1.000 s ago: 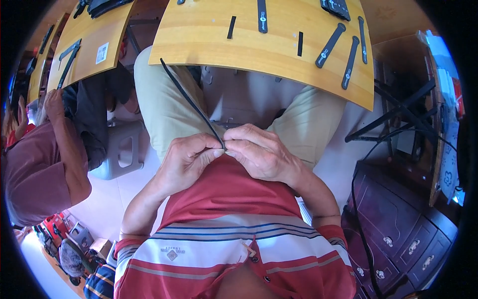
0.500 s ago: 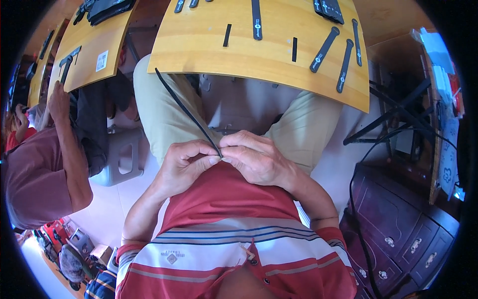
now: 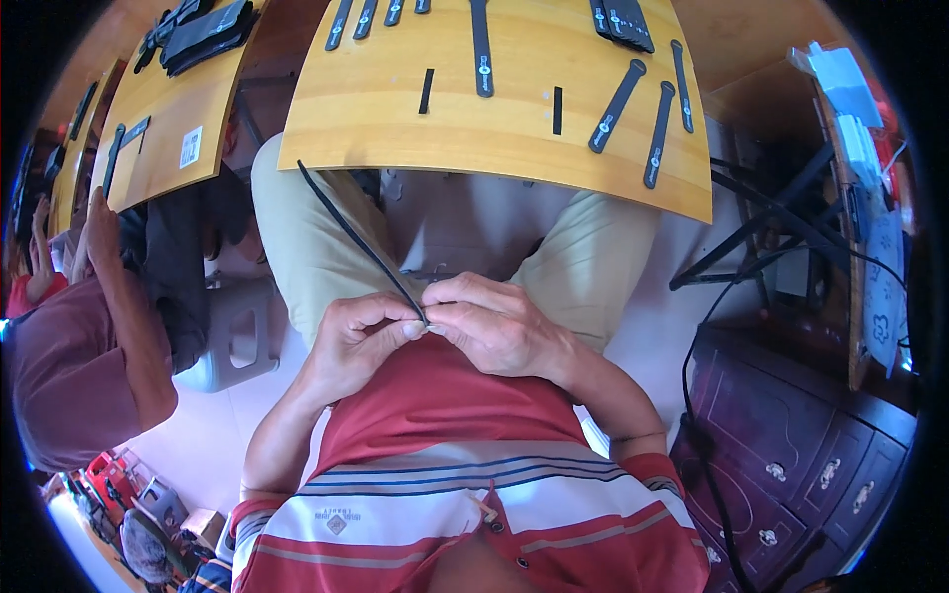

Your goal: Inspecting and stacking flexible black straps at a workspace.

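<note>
A thin black strap (image 3: 358,235) is pinched at its near end between the fingers of my left hand (image 3: 358,341) and my right hand (image 3: 494,324). Both hands meet in front of my red shirt, above my lap, thumbs and fingertips close together. From there the strap slants up and away to the left, its far end by the table's front edge. Whatever small detail lies between the fingertips is hidden. On the wooden table (image 3: 381,128) ahead lie several black straps with rounded ends, one of them a long strap (image 3: 481,49) near the middle.
Two short black strips (image 3: 426,91) and a stack of black pieces (image 3: 625,22) also lie on the table. To the left a co-worker (image 3: 84,341) sits at another table (image 3: 163,148). A dark drawer cabinet (image 3: 791,445) and a hanging black cable (image 3: 689,376) are at right.
My hands keep the same pinch on the strap; the whole view has shifted slightly. At left, the co-worker's hand and the black strap by it have changed position.
</note>
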Demonstrator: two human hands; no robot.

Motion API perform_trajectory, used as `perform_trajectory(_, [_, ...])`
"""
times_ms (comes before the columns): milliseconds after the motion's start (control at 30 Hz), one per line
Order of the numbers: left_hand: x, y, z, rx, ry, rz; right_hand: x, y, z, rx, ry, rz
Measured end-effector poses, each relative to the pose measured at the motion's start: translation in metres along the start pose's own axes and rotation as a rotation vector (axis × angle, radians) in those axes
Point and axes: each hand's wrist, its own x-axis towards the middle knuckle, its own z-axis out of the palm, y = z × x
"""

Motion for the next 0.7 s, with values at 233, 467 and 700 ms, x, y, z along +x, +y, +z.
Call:
perform_trajectory(233, [-0.0005, -0.0043, 0.0013, -0.037, 0.004, -0.009, -0.0010, 0.0021, 0.0001, -0.008, 0.007, -0.043])
perform_trajectory(467, [0.0001, -0.0065, 0.0031, -0.068, -0.001, 0.012, -0.0029, 0.0034, 0.0003, 0.025, 0.022, -0.043])
perform_trajectory(700, [0.0001, -0.0083, 0.0032, -0.094, -0.011, 0.020, -0.0044, 0.0031, 0.0015, 0.034, 0.040, -0.034])
